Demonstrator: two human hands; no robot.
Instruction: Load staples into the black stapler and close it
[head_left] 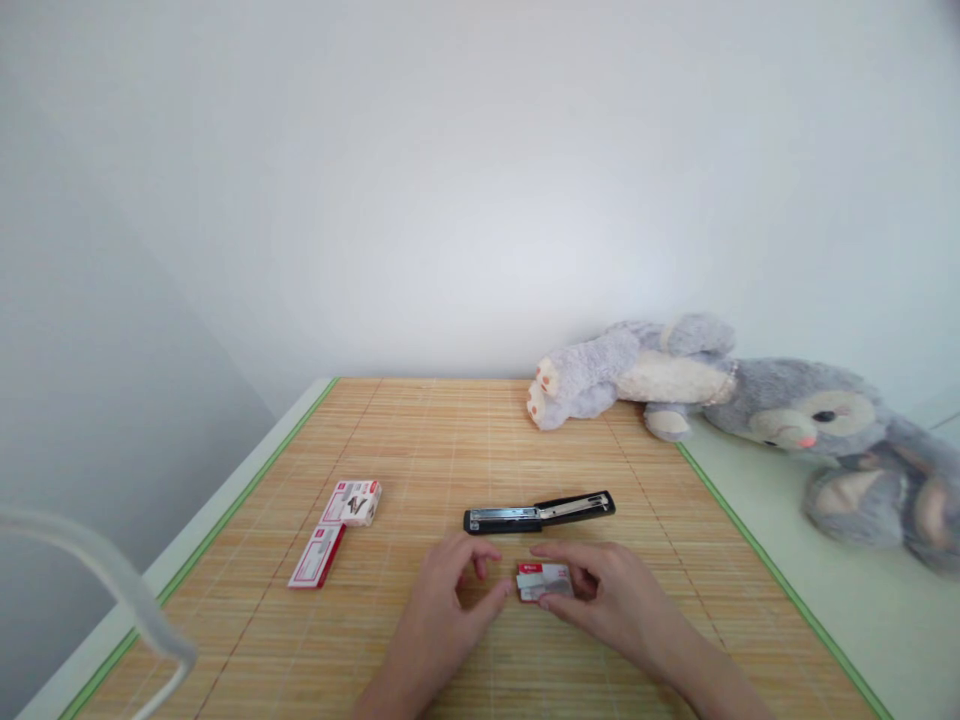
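Observation:
A small red and grey box [556,576] lies on the mat in front of me, with a grey strip, perhaps staples, across its left part. My right hand [611,595] is around the box's right end, thumb at its near edge and index finger stretched along the far side. Left of the box, my left hand [448,597] is open, thumb and fingers apart with nothing between them. Just beyond both hands is a black stapler [538,512], its top swung fully back so that the metal staple channel shows.
On the left lie two red and white boxes [315,558] and a small white box [362,503] with a stapler picture. A grey plush toy [795,400] stretches along the back right. A white curved cable or stand [112,580] enters at lower left. The bamboo mat [420,430] has green edges.

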